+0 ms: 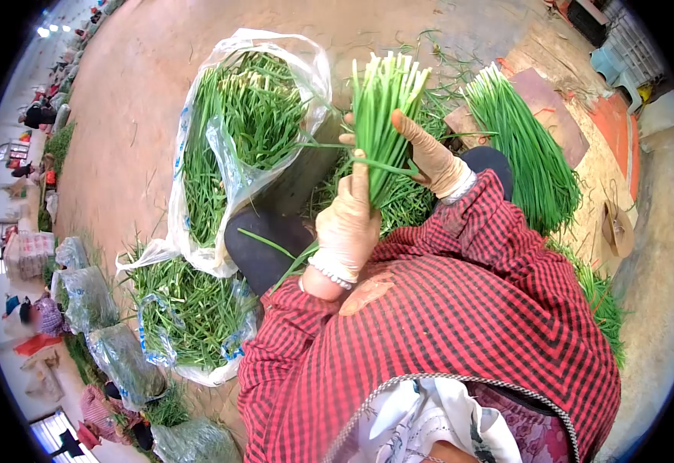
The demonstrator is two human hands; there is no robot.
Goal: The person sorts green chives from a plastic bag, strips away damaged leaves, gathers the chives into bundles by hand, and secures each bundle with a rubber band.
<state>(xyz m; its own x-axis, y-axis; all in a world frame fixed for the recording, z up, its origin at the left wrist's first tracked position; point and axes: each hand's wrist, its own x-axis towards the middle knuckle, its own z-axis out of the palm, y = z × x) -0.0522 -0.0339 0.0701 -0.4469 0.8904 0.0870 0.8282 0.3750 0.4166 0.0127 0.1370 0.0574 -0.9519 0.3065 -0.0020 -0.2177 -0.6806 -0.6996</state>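
Observation:
Upright in front of my chest is a bunch of chives, its pale cut ends pointing up and away. My left hand, in a pale glove with a white beaded bracelet at the wrist, is closed around the lower part, thumb laid along the stalks. Behind the bunch reach the fingers of my right hand, also gloved; their tips show at its left side and the thumb stands at its right. A loose green blade crosses the bunch between the hands. Below it lies a pile of loose chives.
A large plastic bag full of chives stands open at left, with another chive-filled bag nearer me. On the right, a thick finished-looking bundle rests partly on a brown board. Wrapped bundles and people line the far left.

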